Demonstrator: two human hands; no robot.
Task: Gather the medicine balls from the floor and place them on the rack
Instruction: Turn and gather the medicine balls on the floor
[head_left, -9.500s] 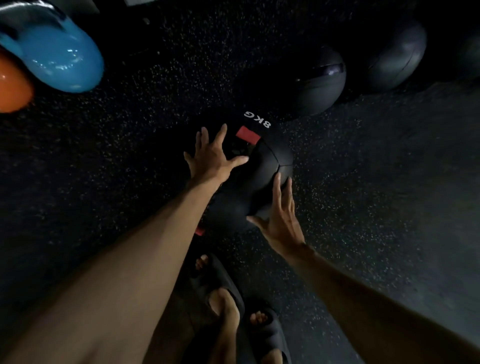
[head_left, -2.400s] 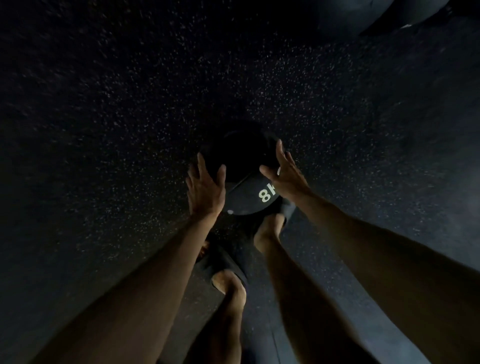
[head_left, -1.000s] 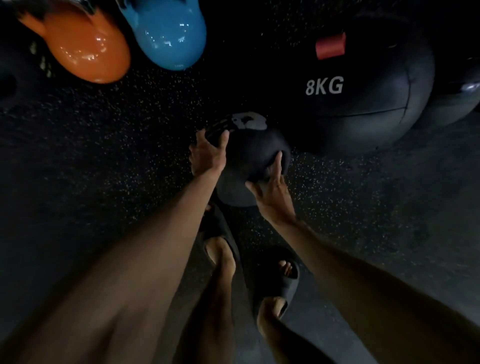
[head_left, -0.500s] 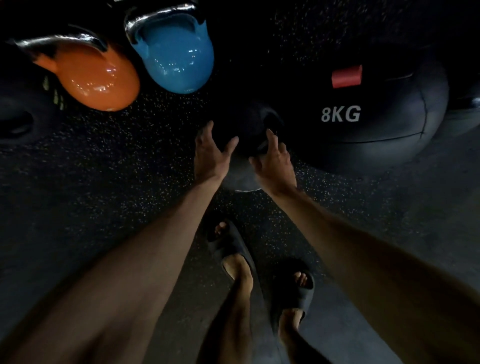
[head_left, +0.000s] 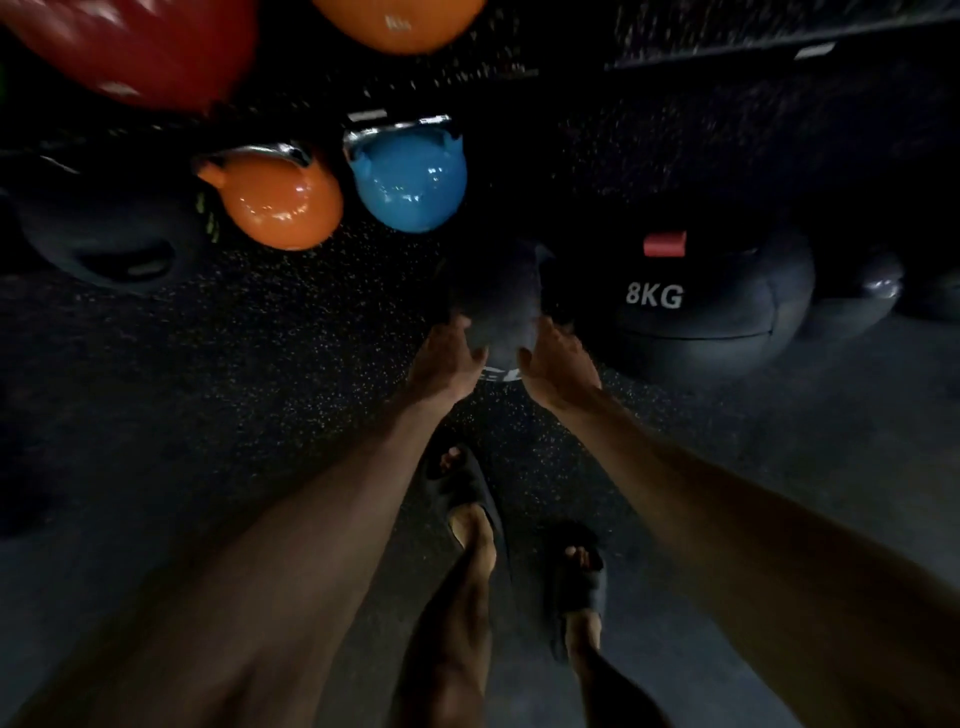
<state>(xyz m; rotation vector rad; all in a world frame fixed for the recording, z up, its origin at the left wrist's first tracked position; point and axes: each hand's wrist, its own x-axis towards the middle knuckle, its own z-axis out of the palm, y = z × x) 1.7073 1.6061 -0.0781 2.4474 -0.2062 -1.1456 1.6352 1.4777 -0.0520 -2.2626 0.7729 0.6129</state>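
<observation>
Fingers (head_left: 553, 338) cupping dark round medicine ball (head_left: 498, 296), speckled floor (head_left: 260, 374)

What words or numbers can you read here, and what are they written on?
"8KG": white, on the big black medicine ball, below its red patch.
White print on the small dark medicine ball between the left hand and right hand: mostly hidden, unreadable.
Pale marks on the orange round thing at the top edge: too blurred to read.
Green marks on the dark weight at left: unreadable.
</observation>
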